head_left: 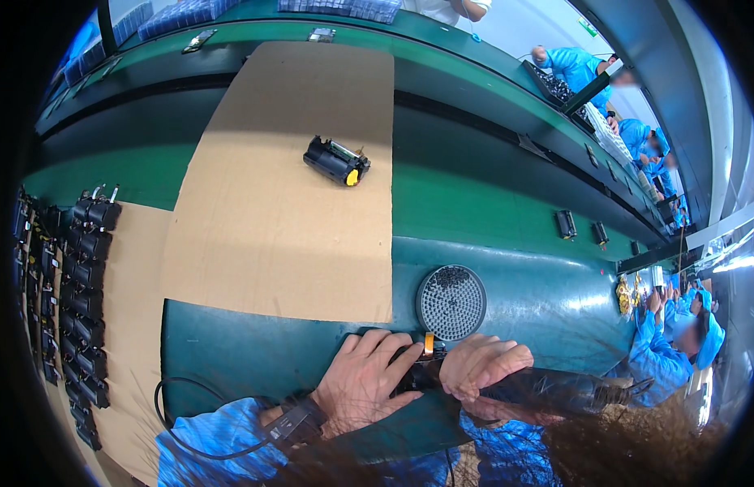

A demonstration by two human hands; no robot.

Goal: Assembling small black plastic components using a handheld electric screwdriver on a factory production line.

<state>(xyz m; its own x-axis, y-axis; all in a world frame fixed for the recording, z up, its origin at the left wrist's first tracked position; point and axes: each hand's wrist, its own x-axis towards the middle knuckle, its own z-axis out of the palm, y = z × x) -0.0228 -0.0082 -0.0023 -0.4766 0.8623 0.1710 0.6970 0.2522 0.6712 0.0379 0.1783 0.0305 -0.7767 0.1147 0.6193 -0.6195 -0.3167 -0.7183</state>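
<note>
- Left hand (pixel 365 385): near side of the bench, fingers spread and bent over a small black part (pixel 409 380), thumb on its near side; part grasped between thumb and fingers, mostly hidden by the hand.
- Orange tab (pixel 429 342): sticks up at the far end of the part, between the two hands.
- Right hand (pixel 486 369): just right of the part, fingers curled around a black cylindrical tool (pixel 555 388), whose body points off to the right. Tip hidden; contact with the part cannot be told.
- Left wrist: black band (pixel 298 424) with a cord looping left.
- Round grey dish (pixel 451 316): on the green mat (pixel 547 304), just beyond the hands; small black pieces gathered at its far side.
- Cardboard sheet (pixel 287 235): far of the left hand; on it, to the right, a black module (pixel 336 162) with a yellow knob.
- Left edge: column of similar black modules (pixel 86 296) on cardboard.
- Far right: two dark modules (pixel 565 224) on the green surface, apart.
- Right: co-worker in blue (pixel 661 361).
</note>
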